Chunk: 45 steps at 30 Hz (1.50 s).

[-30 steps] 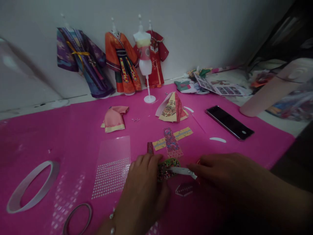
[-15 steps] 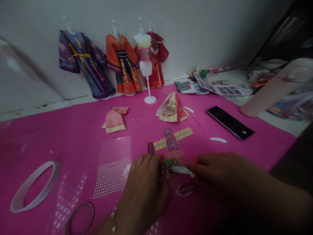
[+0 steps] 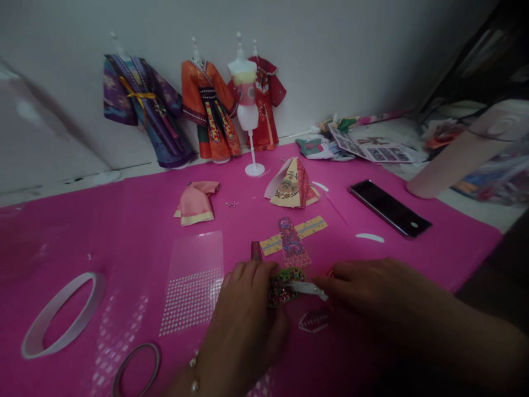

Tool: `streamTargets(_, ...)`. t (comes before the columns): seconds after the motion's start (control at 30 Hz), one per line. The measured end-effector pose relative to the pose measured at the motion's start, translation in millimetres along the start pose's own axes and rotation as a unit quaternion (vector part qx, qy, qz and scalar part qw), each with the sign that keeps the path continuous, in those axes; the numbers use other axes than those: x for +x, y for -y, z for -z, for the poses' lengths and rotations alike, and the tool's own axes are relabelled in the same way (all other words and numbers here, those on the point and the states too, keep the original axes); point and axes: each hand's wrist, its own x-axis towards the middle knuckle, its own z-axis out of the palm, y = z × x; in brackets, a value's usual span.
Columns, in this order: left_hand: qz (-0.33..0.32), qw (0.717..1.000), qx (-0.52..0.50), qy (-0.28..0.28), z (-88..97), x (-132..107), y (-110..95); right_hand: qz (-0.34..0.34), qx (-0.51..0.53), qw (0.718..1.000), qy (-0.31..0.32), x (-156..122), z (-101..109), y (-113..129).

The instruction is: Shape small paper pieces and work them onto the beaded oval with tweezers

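My left hand [image 3: 248,311] is closed on a small dark, multicoloured piece of patterned fabric [image 3: 292,275] with a green edge. The fingers hide its left part. In my right hand [image 3: 363,284] is a pair of small scissors [image 3: 308,288]; a bit of red handle shows at the fingers. Their pale blades point left and reach over the fabric piece. Just below lies a dark patch with a beaded outline [image 3: 313,321]. Beyond the hands, a purple patterned strip [image 3: 291,242] crosses a yellow band [image 3: 316,225], with a small dark red strip [image 3: 255,251] beside them.
Doll-size robes on stands, including an orange robe [image 3: 210,110], line the wall by a bare-skirted white mannequin [image 3: 248,117]. A pink garment [image 3: 196,204], a pleated skirt [image 3: 291,187], a gem sheet [image 3: 192,300], tape rolls [image 3: 31,342], a phone [image 3: 388,208] and a bottle [image 3: 454,160] surround the hands.
The whole view has shifted slightly, so things sit a little farther right. Both hands, the scissors and the fabric piece keep nearly the same positions.
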Motion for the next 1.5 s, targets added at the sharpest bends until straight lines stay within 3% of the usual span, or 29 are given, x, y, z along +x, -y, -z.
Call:
streamTargets(0.63, -0.006, 1.0, -0.003, 0.004, -0.6, 0.9, 0.1, -0.002, 0.006, 1.0, -0.014, -1.6, -0.3, 1.1)
streamTargets(1.5, -0.004, 1.0, 0.009, 0.003, 0.3, 0.5, 0.1, -0.027, 0.008, 0.999, 0.019, -1.8, 0.0, 3.1)
